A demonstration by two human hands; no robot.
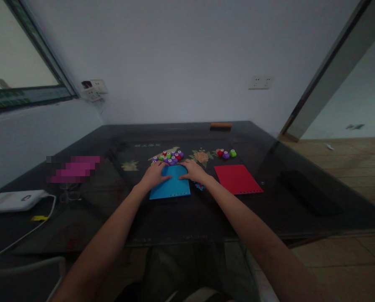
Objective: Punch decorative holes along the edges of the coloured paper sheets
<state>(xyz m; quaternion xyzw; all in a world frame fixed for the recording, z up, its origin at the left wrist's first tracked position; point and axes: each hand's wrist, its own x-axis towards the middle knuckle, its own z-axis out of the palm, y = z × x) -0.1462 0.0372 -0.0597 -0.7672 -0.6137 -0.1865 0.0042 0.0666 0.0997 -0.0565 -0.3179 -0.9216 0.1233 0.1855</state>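
My left hand (153,175) rests over the left part of a blue sheet (171,184) with punched holes along its near edge. On its right part lies my right hand (193,170). Both thumbs point inward, spread from the other fingers, and neither hand shows anything gripped. The fingertips reach the sheet's far edge, close to a cluster of small eyed balls (171,157) in purple, green and red, just beyond. A little blue patterned thing (199,186) shows partly beneath my right wrist. To the right is a red sheet (238,179), also with holes.
Three more eyed balls (226,154) sit beyond the red sheet. The dark table (181,222) also bears a brown block (220,125) at the back, a black flat object (310,193) on the right, and a white power bank (16,201) with a cable on the left.
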